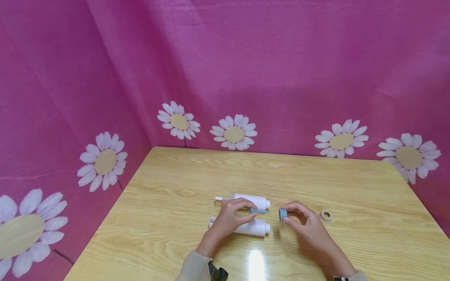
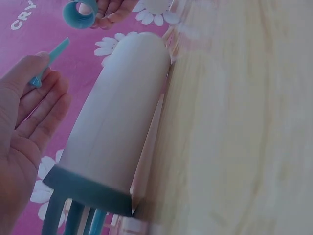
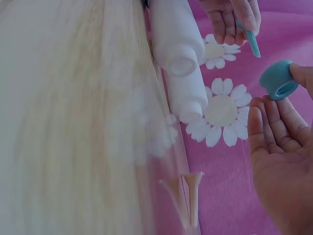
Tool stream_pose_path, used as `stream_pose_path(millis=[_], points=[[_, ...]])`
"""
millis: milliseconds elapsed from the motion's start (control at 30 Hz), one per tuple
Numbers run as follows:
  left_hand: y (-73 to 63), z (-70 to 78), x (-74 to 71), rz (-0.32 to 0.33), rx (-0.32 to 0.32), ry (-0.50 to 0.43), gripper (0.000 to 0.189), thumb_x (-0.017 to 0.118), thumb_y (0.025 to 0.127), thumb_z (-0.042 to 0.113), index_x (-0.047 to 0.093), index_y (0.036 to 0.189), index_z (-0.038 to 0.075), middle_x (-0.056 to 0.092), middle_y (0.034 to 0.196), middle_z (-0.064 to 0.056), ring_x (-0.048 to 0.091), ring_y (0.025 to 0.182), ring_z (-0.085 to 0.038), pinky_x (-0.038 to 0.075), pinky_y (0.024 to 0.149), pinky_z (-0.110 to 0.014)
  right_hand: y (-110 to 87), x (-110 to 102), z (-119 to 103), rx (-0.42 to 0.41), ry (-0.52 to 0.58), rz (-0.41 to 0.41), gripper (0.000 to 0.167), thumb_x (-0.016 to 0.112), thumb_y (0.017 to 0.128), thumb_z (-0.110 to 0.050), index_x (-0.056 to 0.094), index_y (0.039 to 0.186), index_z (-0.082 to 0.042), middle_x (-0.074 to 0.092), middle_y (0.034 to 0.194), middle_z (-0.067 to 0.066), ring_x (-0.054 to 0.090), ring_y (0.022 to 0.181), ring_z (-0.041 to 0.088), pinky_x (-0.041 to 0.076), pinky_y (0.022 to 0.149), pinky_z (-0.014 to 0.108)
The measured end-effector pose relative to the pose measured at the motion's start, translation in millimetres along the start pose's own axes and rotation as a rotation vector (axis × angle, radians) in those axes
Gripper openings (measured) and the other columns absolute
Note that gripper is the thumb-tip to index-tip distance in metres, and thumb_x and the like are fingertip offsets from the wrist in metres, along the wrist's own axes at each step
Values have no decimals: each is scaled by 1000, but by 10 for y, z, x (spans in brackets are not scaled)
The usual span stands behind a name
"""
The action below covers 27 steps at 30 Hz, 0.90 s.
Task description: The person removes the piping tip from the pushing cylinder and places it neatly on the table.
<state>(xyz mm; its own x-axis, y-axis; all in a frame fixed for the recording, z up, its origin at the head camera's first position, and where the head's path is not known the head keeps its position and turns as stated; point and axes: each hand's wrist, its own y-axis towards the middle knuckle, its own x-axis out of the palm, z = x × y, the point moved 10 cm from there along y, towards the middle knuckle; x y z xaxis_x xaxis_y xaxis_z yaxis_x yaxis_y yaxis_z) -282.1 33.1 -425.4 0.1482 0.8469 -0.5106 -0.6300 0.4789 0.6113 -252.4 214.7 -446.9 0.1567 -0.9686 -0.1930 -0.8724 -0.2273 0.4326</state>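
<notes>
At lower centre of the head view, above two white bottles (image 1: 254,201) on the counter (image 1: 351,187), the left hand (image 1: 230,219) pinches a blue nozzle (image 1: 259,211) and the right hand (image 1: 304,221) a blue cap (image 1: 283,214), which should probably meet squarely, axes aligned.

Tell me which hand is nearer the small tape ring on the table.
Right. The right hand, pinching a blue cap, sits just left of the tape ring; the left hand, holding a blue stick, is farther off, over the white bottles.
</notes>
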Motion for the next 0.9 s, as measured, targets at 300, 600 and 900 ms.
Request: stream_pose_path(millis=[300, 600, 900], points=[[43, 67, 154, 11, 7, -9, 9, 77, 82, 9, 73, 91, 8, 75, 87, -4, 70, 82, -11, 54, 82, -15, -132, -235, 59, 78, -55, 35, 23, 60, 90, 8, 58, 114, 9, 61, 109, -14, 61, 96, -1, 50, 85, 12], [79, 105, 325, -14, -19, -41, 9, 76, 85, 13, 73, 92, 8, 74, 88, -4, 70, 83, -15, 55, 80, -16, -248, -432, 8, 96, -105, 75, 21, 61, 91, 7, 60, 111, 7, 63, 109, -13, 61, 98, -2, 49, 87, 11], [149, 193, 474, -5, 23, -35, 9, 77, 84, 12, 73, 91, 8, 74, 86, -4, 69, 80, -9, 54, 78, -13, -384, -670, 94, 168, -205, 115, 20, 64, 90, 3, 61, 110, 3, 60, 107, -14, 60, 96, -3, 49, 86, 11]])
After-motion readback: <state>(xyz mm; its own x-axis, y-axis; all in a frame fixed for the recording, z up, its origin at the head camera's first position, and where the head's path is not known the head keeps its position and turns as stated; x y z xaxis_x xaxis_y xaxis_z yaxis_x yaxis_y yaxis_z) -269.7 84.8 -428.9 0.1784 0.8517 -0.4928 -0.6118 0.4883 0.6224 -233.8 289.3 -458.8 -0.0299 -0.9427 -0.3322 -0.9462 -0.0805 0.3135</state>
